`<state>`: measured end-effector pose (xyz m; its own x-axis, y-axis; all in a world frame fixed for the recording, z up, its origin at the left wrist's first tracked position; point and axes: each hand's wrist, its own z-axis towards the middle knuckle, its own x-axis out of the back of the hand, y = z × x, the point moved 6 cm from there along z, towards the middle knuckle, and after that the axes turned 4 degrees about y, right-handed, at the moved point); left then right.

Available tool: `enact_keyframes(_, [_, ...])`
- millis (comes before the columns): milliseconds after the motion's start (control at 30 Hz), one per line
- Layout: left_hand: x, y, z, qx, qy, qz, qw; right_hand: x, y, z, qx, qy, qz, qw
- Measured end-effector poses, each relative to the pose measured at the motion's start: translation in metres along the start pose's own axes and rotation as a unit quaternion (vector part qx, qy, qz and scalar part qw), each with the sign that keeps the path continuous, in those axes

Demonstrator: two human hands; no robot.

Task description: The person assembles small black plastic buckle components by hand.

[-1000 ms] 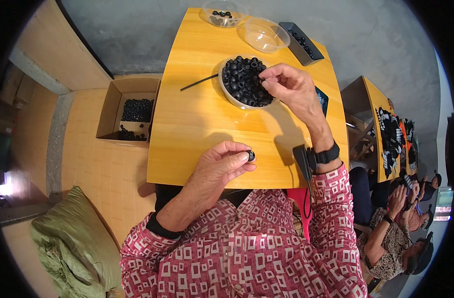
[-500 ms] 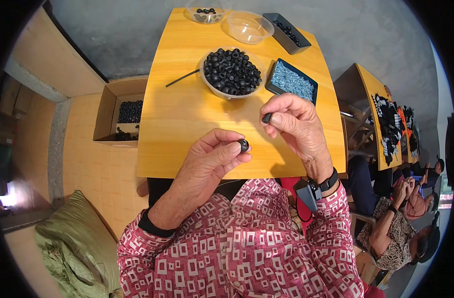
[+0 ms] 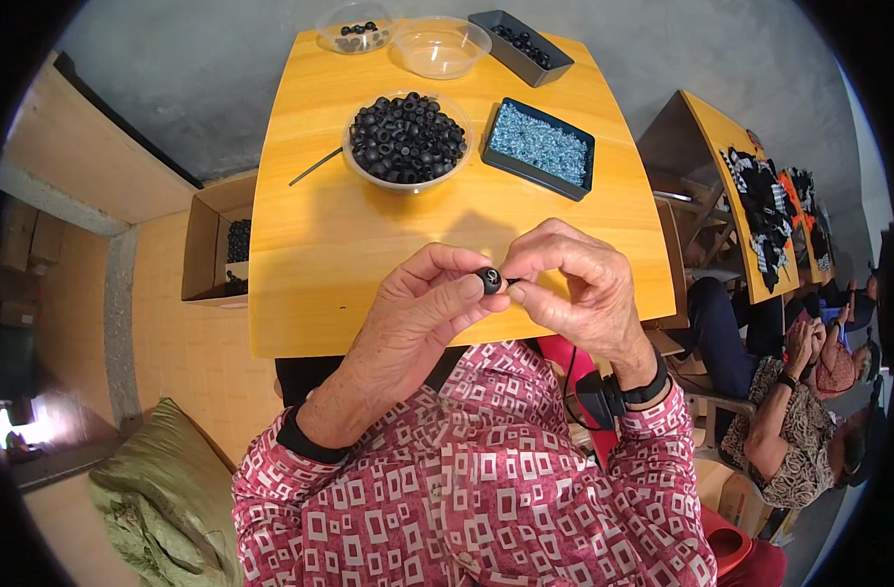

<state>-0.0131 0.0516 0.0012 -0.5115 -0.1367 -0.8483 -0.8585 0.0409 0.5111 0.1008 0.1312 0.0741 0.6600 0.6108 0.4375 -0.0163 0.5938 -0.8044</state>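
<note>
My left hand (image 3: 432, 298) pinches a small round black hollow piece (image 3: 488, 281) between thumb and fingertips, with a pale, shiny curved bit showing on its face. Close against its right side, my right hand (image 3: 574, 289) has thumb and forefinger closed on a small dark piece (image 3: 512, 283), mostly covered by the fingertips. The two pieces meet or nearly meet; which, I cannot tell. Beyond my hands stands a clear bowl (image 3: 405, 190) heaped with black round hollow pieces (image 3: 408, 137). To its right lies a dark tray (image 3: 586, 176) of tiny shiny bluish-silver pieces (image 3: 540, 145).
A thin black stick (image 3: 315, 167) lies left of the bowl. Toward the table's far edge are two clear bowls (image 3: 442, 49) and a dark bin (image 3: 545, 74) with black pieces. A cardboard box (image 3: 204, 245) sits at left, a green sack (image 3: 163, 489) below. Other people sit at right.
My right hand has moved left and down, bringing its small dark piece to the round piece in my left hand. The table and its containers now appear farther left in the view.
</note>
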Motion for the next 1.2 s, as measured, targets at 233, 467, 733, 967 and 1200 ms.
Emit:
enact_keyframes(233, [-0.001,-0.002,0.006,-0.013,-0.015,-0.006,1.000,-0.017,0.034,-0.023,-0.161,0.079,0.305,0.935])
enact_keyframes(467, [0.002,-0.005,0.006,-0.021,-0.022,-0.042,0.999,-0.016,0.030,-0.032,-0.166,0.151,0.294,0.929])
enact_keyframes(733, [0.009,-0.004,0.004,-0.023,-0.001,-0.069,0.997,-0.018,0.016,-0.027,0.001,0.165,0.094,0.982])
enact_keyframes(967, [0.012,-0.006,0.005,-0.021,0.019,-0.053,0.998,-0.013,-0.004,-0.020,0.092,0.134,-0.124,0.979])
enact_keyframes(1200, [0.016,-0.009,0.008,-0.026,0.012,-0.072,0.997,-0.017,0.012,-0.021,0.054,0.143,-0.068,0.986])
